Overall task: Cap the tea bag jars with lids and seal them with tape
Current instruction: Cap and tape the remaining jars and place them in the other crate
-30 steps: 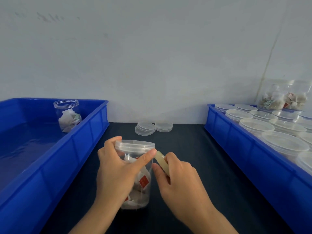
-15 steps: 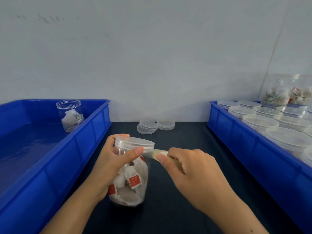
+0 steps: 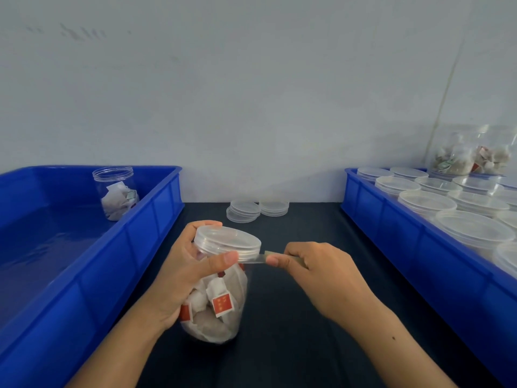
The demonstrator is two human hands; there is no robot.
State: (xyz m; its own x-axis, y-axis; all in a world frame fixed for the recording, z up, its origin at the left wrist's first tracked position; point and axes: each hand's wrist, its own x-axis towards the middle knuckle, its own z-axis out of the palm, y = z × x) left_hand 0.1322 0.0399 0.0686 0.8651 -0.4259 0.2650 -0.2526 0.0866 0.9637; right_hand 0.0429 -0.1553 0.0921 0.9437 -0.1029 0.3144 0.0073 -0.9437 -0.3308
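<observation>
A clear jar of tea bags (image 3: pixel 221 306) with red tags is tilted above the dark table, capped with a clear lid (image 3: pixel 227 242). My left hand (image 3: pixel 184 271) grips the jar just under the lid, thumb pressed on the lid's rim. My right hand (image 3: pixel 316 271) pinches a roll of clear tape (image 3: pixel 296 260), mostly hidden in the fingers. A short strip of tape (image 3: pixel 258 258) runs from the roll to the lid's edge beside my left thumb.
A blue bin (image 3: pixel 92 278) on the left holds one open jar with tea bags (image 3: pixel 116 193). A blue bin (image 3: pixel 414 239) on the right holds several capped jars. Two stacks of spare lids (image 3: pixel 257 210) lie at the back by the wall.
The jar has been lifted and tilted, its lid leaning to the right. My right hand has drawn away to the right, stretching tape out from the lid's rim.
</observation>
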